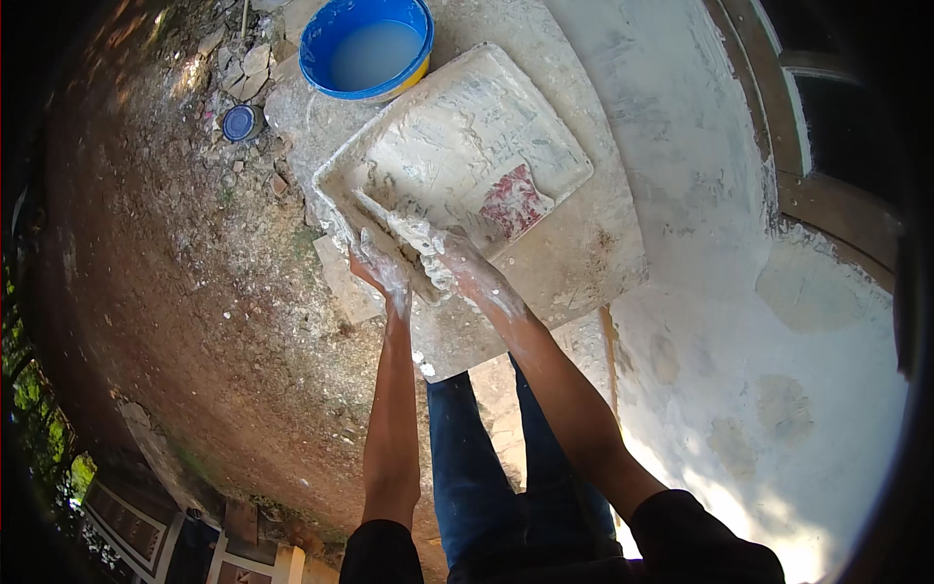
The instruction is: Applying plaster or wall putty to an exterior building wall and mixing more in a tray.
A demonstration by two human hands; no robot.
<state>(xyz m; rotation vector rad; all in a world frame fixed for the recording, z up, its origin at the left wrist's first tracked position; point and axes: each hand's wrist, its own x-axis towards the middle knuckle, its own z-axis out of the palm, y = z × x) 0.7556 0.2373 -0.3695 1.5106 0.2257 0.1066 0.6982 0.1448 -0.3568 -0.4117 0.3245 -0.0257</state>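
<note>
A large shallow tray (506, 112), smeared with white paste and bearing a red-and-white patch (511, 200) near its lower right, rests on a grey board (574, 273). Along the tray's near left side lies a long, paste-coated piece (404, 224) that I cannot clearly identify. My left hand (379, 268) is curled at this piece and the tray's left edge, its fingers white with paste and partly hidden; what it grips is unclear. My right hand (462, 263), also coated, is bent over the piece's near end, fingertips buried in paste, so its exact hold is unclear.
A blue-and-yellow bucket (375, 54) of milky liquid stands beyond the tray. A small dark can (241, 123) sits on rubble-strewn ground (195, 321) to the left. A whitewashed wall (700, 321) with a wooden window frame (827, 209) is at right. My legs are below the board.
</note>
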